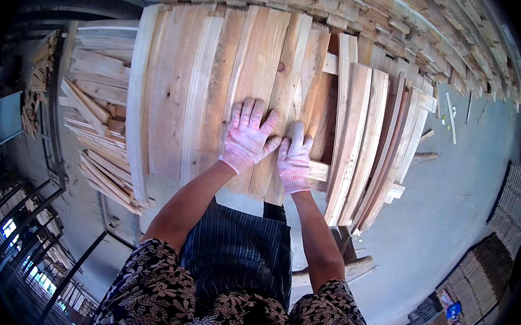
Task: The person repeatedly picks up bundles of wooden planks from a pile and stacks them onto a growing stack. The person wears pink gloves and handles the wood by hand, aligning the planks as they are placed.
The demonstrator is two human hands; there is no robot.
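Observation:
Several wooden boards (181, 90) lie side by side in front of me, their long edges pressed close. My left hand (248, 134), in a pinkish-white work glove, rests flat on the boards near their middle with its fingers spread. Just to its right, my right hand (296, 156) wears a matching glove and lies on a narrower board, fingers stretched forward. The two thumbs nearly meet. Neither hand grips anything. Right of the right hand, a gap shows a crosspiece (318, 170) beneath, and past it stand several loose boards (359, 139).
Offcuts and thin strips (104, 109) are piled at the left. A tall stack of planks (397, 21) runs along the far side. Scrap pieces (451, 118) lie on the grey floor at the right, with more stacked wood (476, 274) beyond. Dark metal rails (78, 270) stand lower left.

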